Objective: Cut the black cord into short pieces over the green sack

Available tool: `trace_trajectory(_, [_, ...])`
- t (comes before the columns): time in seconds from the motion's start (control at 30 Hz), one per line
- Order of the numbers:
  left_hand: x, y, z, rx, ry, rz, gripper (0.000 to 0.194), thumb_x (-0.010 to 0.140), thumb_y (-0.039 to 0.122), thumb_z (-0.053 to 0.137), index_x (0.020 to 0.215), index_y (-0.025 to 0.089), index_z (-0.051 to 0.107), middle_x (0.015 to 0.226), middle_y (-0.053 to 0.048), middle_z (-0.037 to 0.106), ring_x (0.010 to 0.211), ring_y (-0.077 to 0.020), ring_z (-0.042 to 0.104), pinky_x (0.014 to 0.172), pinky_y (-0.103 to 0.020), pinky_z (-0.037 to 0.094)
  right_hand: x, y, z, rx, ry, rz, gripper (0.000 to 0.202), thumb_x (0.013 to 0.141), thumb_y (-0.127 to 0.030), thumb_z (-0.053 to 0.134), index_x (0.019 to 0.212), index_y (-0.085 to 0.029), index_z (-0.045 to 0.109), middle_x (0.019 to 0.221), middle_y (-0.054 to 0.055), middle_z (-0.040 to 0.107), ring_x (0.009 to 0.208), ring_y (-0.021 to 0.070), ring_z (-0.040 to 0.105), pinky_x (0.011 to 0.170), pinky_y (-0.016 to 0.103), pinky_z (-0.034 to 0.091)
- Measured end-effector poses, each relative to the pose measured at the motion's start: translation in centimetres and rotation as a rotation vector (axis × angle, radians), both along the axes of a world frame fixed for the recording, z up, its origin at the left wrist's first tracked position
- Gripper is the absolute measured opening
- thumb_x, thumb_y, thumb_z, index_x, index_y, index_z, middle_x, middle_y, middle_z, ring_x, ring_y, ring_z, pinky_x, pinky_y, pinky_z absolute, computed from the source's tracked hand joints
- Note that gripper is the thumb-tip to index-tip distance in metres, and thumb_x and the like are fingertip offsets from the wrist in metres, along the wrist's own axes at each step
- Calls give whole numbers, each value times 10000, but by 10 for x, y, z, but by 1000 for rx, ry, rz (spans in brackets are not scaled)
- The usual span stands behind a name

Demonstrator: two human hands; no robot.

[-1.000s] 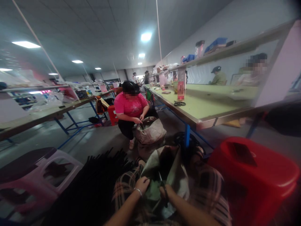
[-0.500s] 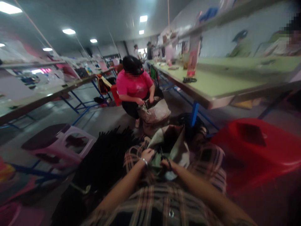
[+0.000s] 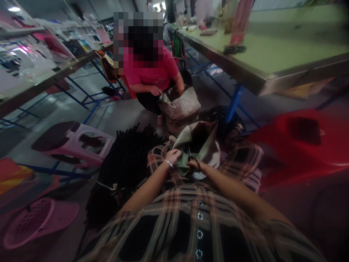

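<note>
A pale open sack (image 3: 211, 145) with a dark inside stands between the plaid-covered knees. At its near left edge, my left hand (image 3: 172, 156) is closed in a pinch, with a small dark thing at its fingertips too small to name. Black-handled scissors (image 3: 194, 159) are in my right hand (image 3: 194, 166), their blades pointing up over the sack's mouth. The two hands are a short way apart. Left of the knees lies a large bundle of black strips (image 3: 122, 156), bound by a pale tie (image 3: 107, 186).
A person in a pink shirt (image 3: 170, 67) crouches ahead with a hand in another sack (image 3: 185, 105). A pink stool (image 3: 89, 142) and pink basket (image 3: 46, 222) are left, a red stool (image 3: 332, 138) right. A green-topped table (image 3: 272, 47) reaches in from the right.
The view has tilted down, so everything sits higher in the picture. The crouching person's hand has gone down into their sack. My right hand still holds the scissors.
</note>
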State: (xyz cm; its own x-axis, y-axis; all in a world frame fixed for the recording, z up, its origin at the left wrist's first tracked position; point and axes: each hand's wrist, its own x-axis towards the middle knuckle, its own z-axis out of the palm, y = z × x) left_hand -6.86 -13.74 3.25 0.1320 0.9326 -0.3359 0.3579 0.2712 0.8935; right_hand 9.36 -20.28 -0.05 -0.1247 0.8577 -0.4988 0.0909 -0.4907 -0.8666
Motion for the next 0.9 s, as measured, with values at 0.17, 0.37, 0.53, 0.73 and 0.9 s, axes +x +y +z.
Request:
trace_trajectory(0.17, [0,-1,-2,-29,-29,-17,349,728,387,621,891,79,635,492,51,460,385,-37,345,424,-182,242,3,0,10,-78,55,115,228,767,-225,523,679,-37,617,478,30,542,438,74,440,446,181,264])
trace_trajectory(0.37, [1,-4,1,-8,-21,-14,385,702,431,629,861,81,635,507,45,468,410,-40,364,434,-184,255,4,-4,22,-78,21,129,223,776,-219,500,676,-56,615,521,40,569,452,88,487,435,185,275])
trace_trajectory(0.53, [3,-6,1,25,30,-63,340,702,410,597,838,102,643,500,50,469,427,-52,372,452,-191,282,4,-4,20,-74,-4,168,200,758,-223,499,653,-88,603,514,31,568,460,102,506,420,189,290])
trace_trajectory(0.73, [4,-7,-3,136,115,-197,328,708,405,579,814,111,679,515,34,500,495,-80,422,505,-204,334,8,0,18,-61,-101,204,196,749,-222,492,640,-99,600,557,40,592,526,116,538,477,190,360])
trace_trajectory(0.9, [3,-7,-4,162,123,-203,332,725,401,562,822,107,680,503,34,492,487,-78,415,496,-198,330,9,0,19,-31,-144,232,180,752,-218,490,675,-102,605,595,30,607,564,103,542,518,170,384])
